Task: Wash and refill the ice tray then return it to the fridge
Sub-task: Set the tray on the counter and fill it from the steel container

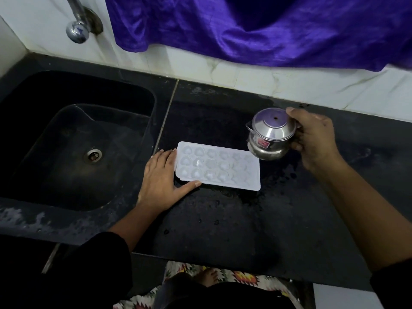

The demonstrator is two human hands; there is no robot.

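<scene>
A white ice tray (219, 166) with heart-shaped cells lies flat on the black counter (223, 219), just right of the sink. My left hand (163, 179) rests flat on the counter against the tray's left end, thumb along its near edge. My right hand (314, 139) grips a small lidded steel pot (270, 134) and holds it tilted over the tray's far right corner. I cannot tell whether water is coming out.
A black sink (73, 141) with a round drain (93, 155) takes up the left. A chrome tap (78, 27) juts from the white tiled wall above it. Purple cloth (267, 30) hangs over the wall behind. Water drops speckle the counter near the tray.
</scene>
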